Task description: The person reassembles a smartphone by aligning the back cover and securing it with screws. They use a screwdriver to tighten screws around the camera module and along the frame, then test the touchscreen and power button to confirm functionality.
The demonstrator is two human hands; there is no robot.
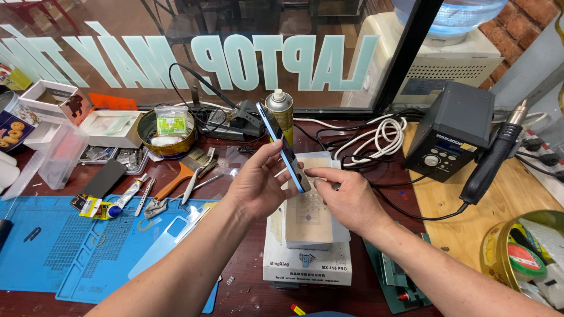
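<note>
My left hand (255,185) grips a blue smartphone (281,142), held on edge and tilted above a white heating plate machine (308,261). My right hand (346,199) pinches the phone's lower end with thumb and fingers. Both hands hover over the machine's tan top pad (308,226). The phone's screen faces away to the right, so I see mostly its thin side.
A blue work mat (53,246) with a clear film sheet (164,240), tweezers and a tube lies at the left. A spray can (281,111), a round tin (167,138), a black soldering station (452,132) with its hot-air handle (493,158), and tangled cables sit behind. A gold tin (529,252) is at the right.
</note>
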